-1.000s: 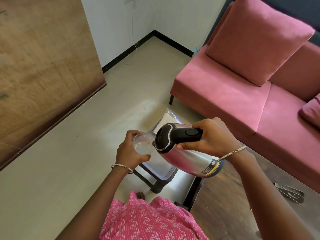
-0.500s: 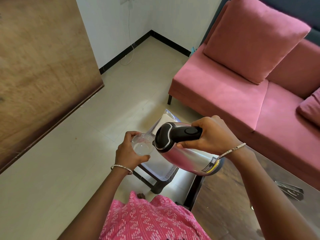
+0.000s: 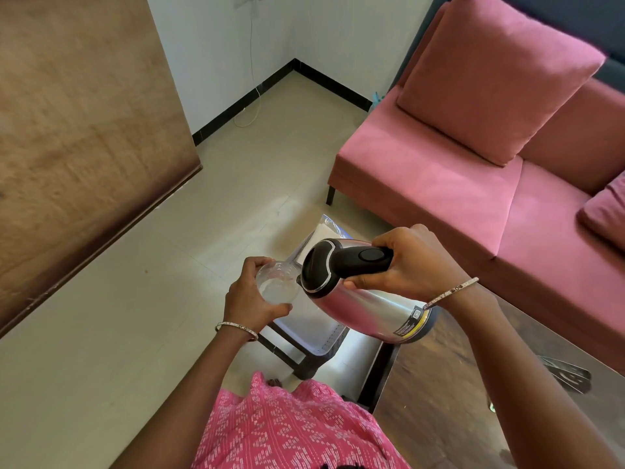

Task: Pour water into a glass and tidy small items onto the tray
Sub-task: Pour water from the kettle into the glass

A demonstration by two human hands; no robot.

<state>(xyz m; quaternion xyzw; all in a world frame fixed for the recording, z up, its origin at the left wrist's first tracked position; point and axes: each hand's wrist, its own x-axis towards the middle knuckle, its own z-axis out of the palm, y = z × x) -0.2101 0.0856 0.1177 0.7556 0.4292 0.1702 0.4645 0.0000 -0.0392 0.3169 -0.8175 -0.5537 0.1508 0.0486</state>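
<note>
Steel kettle tilted; right hand fingers clamped on handle; left hand fingers wrapped round glass.

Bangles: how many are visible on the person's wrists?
2. The left bangle sits below the left hand holding the glass; the right bangle sits behind the right hand gripping the kettle.

Centre of frame: my left grip holds a clear glass, fingers curled round it, water visible inside. My right grip holds the black handle of a steel kettle, tilted, spout at the glass rim. Beneath both, a dark stool stands on the floor. Lower right: brown desk. Upper right: pink sofa.
</note>
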